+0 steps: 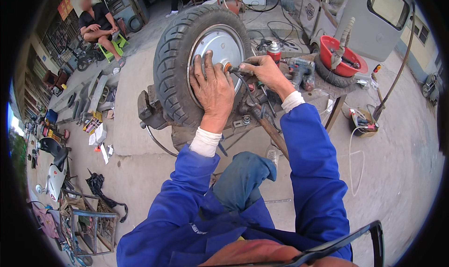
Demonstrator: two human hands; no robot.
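A wheel with a black treaded tyre [168,66] and a silver hub [217,40] stands upright on the workbench in front of me. My left hand [213,89] lies against the hub face with its fingers stretched out, beside the axle. At the hub's centre sits an orange-brown ring [227,66], and a dark axle end [236,71] sticks out from it. My right hand [266,73] pinches this axle end between thumb and fingers. A dark cable [248,85] hangs from there. My fingers partly hide the axle.
A metal vice [152,109] sits left of the wheel. On the right are a spray can [274,53], a cordless drill [301,71], a hammer handle [271,131] and a red basin [343,56] on a small tyre [329,75]. A person [98,24] sits far left.
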